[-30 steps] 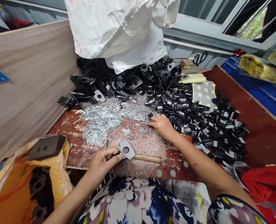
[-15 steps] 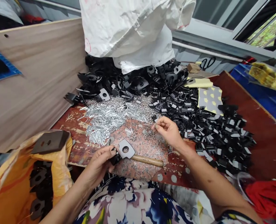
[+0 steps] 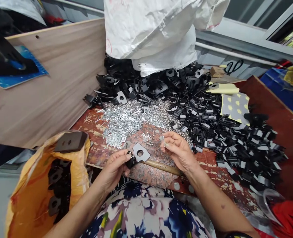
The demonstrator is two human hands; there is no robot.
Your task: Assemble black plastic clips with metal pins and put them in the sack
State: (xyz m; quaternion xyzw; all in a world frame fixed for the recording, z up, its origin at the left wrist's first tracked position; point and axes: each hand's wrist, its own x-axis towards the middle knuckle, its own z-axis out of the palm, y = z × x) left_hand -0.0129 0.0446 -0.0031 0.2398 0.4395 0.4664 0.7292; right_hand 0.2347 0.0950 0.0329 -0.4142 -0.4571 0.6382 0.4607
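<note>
My left hand (image 3: 118,163) is closed on a black plastic part with a flat grey plate (image 3: 144,155) that has a round hole in it. A thin silver metal pin (image 3: 164,141) stands upright between the thumb and fingers of my right hand (image 3: 178,150), to the right of the held part and apart from it. Under both hands lies a pinkish speckled slab (image 3: 146,175), with a wooden-handled tool (image 3: 161,166) across it; its head is hidden. A few loose pins (image 3: 146,136) rest on the slab in front of the grey plate.
A heap of silver pins (image 3: 121,122) lies beyond the slab, beside many tiny metal balls (image 3: 158,110). Small black clips (image 3: 210,125) pile up at the right, larger black parts (image 3: 126,84) behind. A yellow sack (image 3: 24,198) stands left, below a wooden board (image 3: 62,72).
My right hand has drawn back a little from the small metal pieces, and a pin now shows in its fingers. The left hand keeps the black part. The whole view has shifted.
</note>
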